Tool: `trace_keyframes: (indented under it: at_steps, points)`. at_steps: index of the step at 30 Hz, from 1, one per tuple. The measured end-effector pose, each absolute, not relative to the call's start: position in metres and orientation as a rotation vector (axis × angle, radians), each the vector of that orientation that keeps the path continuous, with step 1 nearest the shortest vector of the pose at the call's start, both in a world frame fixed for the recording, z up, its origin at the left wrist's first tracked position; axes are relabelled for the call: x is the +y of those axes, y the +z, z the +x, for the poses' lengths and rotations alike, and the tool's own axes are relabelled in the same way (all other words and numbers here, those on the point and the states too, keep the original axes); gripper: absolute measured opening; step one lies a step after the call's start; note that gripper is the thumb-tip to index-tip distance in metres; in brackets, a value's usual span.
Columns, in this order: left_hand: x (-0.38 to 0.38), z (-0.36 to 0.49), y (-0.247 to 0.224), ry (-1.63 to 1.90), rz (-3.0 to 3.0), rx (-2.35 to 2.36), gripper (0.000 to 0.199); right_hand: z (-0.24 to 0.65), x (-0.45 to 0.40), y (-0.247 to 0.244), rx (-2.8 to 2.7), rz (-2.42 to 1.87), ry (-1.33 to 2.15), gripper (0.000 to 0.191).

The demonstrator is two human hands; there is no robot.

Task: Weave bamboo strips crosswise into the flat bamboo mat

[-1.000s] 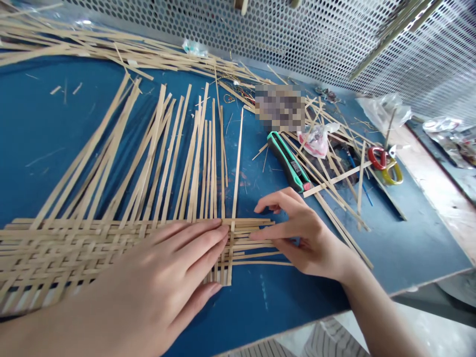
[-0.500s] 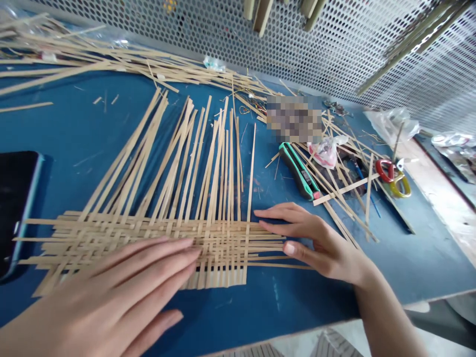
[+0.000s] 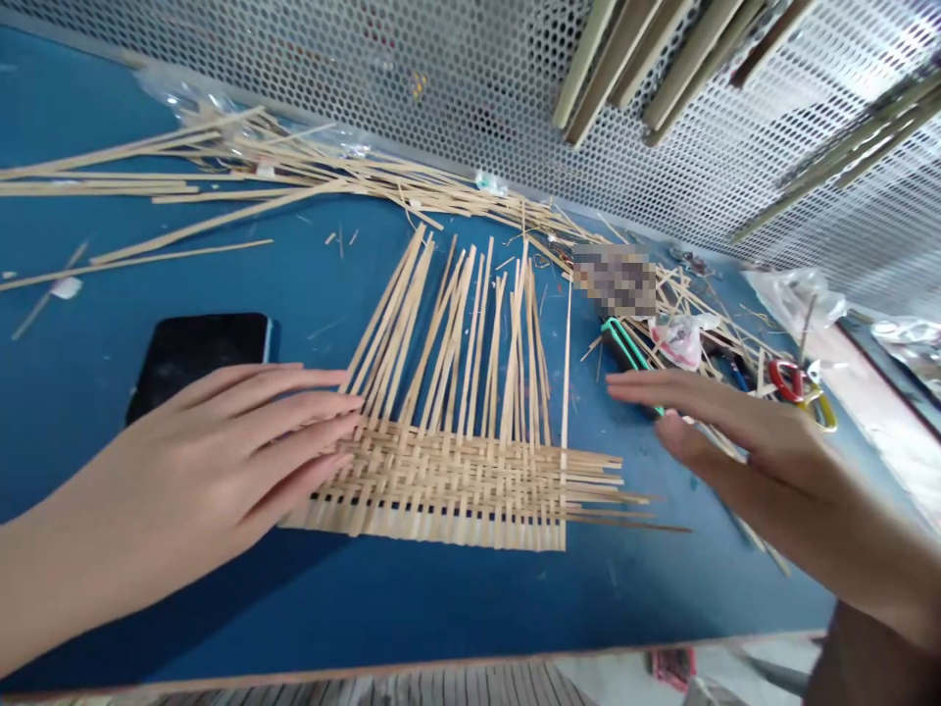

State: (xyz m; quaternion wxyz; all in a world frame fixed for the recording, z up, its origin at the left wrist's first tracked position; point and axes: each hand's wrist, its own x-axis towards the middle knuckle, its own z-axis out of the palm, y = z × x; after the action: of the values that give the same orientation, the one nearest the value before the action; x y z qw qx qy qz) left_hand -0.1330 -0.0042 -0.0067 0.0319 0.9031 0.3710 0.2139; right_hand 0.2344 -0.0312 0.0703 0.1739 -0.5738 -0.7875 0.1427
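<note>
Counter (image 3: 441, 608): blue and scratched, backed by a perforated metal panel (image 3: 470, 59), with loose strips (image 3: 412, 176) heaped along the far side
Woven mat (image 3: 456, 480): flat at mid-counter, between both hands, long axis running left to right
Nearer hand: left hand (image 3: 242, 441), reaching over the mat's left end, just this side of a dark phone (image 3: 206, 343); firm contact hard to tell
Left grip: flat, fingers slightly spread, clamped on nothing
Right grip: right hand (image 3: 750, 441), beyond the mat's right end, empty, thumb and fingers apart, nearest a green-black cutter (image 3: 624, 343)
Weave: pale tan, tight, far ends long and fanned, right ends uneven, near ends short
</note>
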Motion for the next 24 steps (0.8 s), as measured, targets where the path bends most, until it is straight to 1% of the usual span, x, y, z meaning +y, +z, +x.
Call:
trace_keyframes:
  at_steps: [2,3,5,7,11,14,20,24]
  points:
    - [0.006,-0.134,-0.004,0.51,2.919,0.973,0.029,0.194,-0.026,0.065,-2.178,-1.537,0.258,0.031]
    - [0.01,-0.133,-0.003,0.486,2.897,0.978,0.029,0.173,-0.023,0.059,-2.191,-1.464,0.252,0.034]
    - [0.016,-0.127,-0.003,0.454,2.856,0.937,0.03,0.136,-0.02,0.042,-2.244,-1.298,0.311,0.047]
    - [0.017,-0.121,-0.004,0.46,2.853,0.861,0.029,0.11,-0.018,0.023,-2.321,-1.226,0.381,0.06]
    - [0.016,-0.112,-0.008,0.523,2.827,0.857,0.026,0.093,-0.018,-0.004,-2.374,-1.219,0.432,0.075]
    - [0.016,-0.11,-0.01,0.552,2.767,0.893,0.027,0.094,-0.018,-0.011,-2.347,-1.246,0.457,0.075]
    - [0.019,-0.107,-0.011,0.544,2.704,0.858,0.017,0.093,-0.019,-0.01,-2.282,-1.237,0.587,0.072]
    - [0.017,-0.104,-0.011,0.556,2.718,0.873,0.02,0.09,-0.017,-0.012,-2.207,-1.267,0.623,0.068]
